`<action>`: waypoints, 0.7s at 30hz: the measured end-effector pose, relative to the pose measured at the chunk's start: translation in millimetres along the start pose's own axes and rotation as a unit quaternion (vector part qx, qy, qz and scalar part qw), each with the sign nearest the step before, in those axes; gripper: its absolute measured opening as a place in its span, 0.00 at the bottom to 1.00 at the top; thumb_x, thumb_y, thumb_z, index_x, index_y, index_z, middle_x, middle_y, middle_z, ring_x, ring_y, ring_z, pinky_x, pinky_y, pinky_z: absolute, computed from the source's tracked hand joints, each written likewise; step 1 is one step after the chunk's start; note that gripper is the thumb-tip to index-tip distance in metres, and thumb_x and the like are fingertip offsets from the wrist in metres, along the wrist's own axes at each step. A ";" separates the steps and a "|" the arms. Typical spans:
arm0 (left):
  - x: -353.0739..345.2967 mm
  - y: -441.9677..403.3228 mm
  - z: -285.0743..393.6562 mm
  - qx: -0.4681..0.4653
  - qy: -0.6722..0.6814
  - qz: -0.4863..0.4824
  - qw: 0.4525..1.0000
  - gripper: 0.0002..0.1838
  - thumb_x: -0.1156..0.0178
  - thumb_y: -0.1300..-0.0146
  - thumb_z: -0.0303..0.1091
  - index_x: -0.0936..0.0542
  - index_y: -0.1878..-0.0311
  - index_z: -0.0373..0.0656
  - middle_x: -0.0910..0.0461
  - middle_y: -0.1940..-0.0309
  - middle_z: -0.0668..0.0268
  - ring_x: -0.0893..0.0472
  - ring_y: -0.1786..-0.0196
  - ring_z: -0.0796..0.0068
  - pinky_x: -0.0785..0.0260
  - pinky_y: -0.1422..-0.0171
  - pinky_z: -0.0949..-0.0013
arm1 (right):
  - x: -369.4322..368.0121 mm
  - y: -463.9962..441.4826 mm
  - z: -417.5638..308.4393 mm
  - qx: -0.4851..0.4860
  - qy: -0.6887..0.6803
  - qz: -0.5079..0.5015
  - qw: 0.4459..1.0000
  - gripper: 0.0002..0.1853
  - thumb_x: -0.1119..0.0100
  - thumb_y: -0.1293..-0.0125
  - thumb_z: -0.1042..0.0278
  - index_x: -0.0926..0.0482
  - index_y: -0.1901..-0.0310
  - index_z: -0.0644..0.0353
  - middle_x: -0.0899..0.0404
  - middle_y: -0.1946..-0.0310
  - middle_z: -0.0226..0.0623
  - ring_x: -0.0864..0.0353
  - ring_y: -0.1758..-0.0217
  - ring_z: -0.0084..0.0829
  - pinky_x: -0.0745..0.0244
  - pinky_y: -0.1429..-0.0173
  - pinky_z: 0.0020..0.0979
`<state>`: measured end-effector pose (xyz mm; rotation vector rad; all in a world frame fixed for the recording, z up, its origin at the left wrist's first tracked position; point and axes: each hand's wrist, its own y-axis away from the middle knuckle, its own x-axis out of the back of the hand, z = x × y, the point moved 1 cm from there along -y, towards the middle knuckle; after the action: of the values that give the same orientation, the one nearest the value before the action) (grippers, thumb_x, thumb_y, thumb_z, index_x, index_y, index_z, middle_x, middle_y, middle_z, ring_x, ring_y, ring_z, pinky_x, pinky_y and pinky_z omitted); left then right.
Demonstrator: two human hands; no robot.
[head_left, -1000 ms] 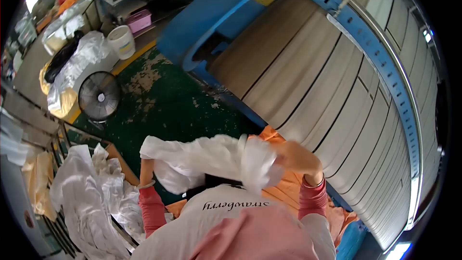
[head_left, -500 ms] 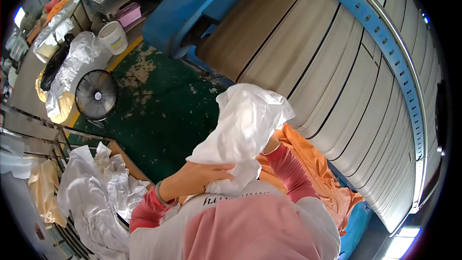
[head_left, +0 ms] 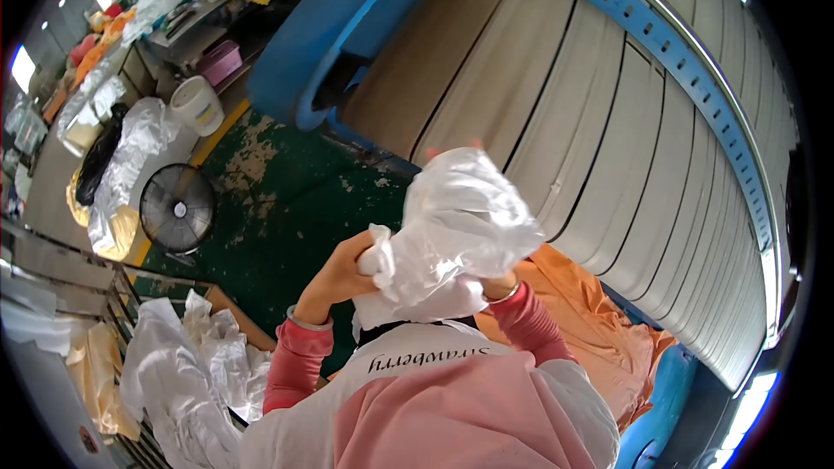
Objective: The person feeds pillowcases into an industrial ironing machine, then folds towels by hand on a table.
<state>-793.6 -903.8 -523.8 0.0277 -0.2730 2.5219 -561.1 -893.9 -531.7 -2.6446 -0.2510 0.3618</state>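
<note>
A white, glossy, crumpled cloth (head_left: 465, 226) is held up in front of my chest. My left hand (head_left: 341, 271) is closed on a bunched fold at its left edge. My right hand (head_left: 499, 285) is at the cloth's lower right; its fingers are mostly hidden behind or inside the material. Small reddish tips, perhaps fingertips, show past the far edge. Below my right forearm lies a heap of orange cloth (head_left: 578, 313).
A large machine with pale padded slats (head_left: 565, 122) and a blue frame (head_left: 291, 69) stands ahead and right. To the left are a black fan (head_left: 178, 208), a white bucket (head_left: 197, 107), a pink basket (head_left: 219, 61) and a metal-railed cart with white cloths (head_left: 174, 373).
My left hand has moved left and up, from lying flat against the cloth to gripping a bunched edge. The cloth has spread wider and turned. My view has shifted slightly.
</note>
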 end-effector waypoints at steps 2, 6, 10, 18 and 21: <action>10.9 3.5 -6.2 0.033 0.022 0.011 0.999 0.31 0.30 0.56 0.22 0.26 0.44 0.38 0.25 0.57 0.73 0.28 0.54 0.83 0.34 0.46 0.75 | 25.8 3.3 -26.4 0.026 0.015 0.023 0.999 0.26 0.39 0.39 0.64 0.31 0.40 0.58 0.31 0.42 0.38 0.33 0.38 0.34 0.38 0.33 0.33; 21.7 -2.5 -4.3 0.040 0.028 0.104 0.993 0.22 0.32 0.58 0.20 0.24 0.56 0.41 0.27 0.64 0.76 0.29 0.60 0.86 0.34 0.53 0.77 | 66.8 20.1 -61.9 0.046 0.065 0.050 0.996 0.30 0.35 0.45 0.63 0.32 0.40 0.60 0.32 0.44 0.39 0.34 0.38 0.37 0.39 0.33 0.34; 1.4 -16.2 4.9 -0.086 -0.020 0.036 0.995 0.12 0.38 0.58 0.16 0.27 0.70 0.40 0.31 0.74 0.71 0.31 0.70 0.80 0.40 0.66 0.75 | 52.3 22.3 -76.8 0.021 0.118 0.135 0.984 0.33 0.31 0.51 0.63 0.32 0.43 0.61 0.35 0.44 0.41 0.35 0.39 0.39 0.40 0.34 0.35; -3.5 -21.5 29.5 -0.099 -0.096 -0.095 0.986 0.13 0.33 0.60 0.20 0.28 0.72 0.42 0.31 0.76 0.68 0.30 0.72 0.74 0.39 0.68 0.73 | 93.1 32.1 -107.5 0.270 0.329 0.228 0.876 0.22 0.34 0.47 0.65 0.28 0.53 0.67 0.30 0.57 0.39 0.29 0.53 0.30 0.33 0.50 0.31; 23.3 -19.5 3.3 -0.054 -0.068 -0.070 0.994 0.25 0.29 0.57 0.25 0.26 0.53 0.43 0.26 0.62 0.70 0.25 0.60 0.76 0.32 0.53 0.74 | 112.2 53.6 -113.7 0.127 0.294 0.179 0.930 0.10 0.36 0.44 0.67 0.26 0.70 0.64 0.29 0.73 0.29 0.29 0.65 0.22 0.35 0.61 0.28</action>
<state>-801.8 -875.7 -515.0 0.1714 -0.4467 2.3665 -415.0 -961.7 -482.1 -2.3946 0.4446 -0.2820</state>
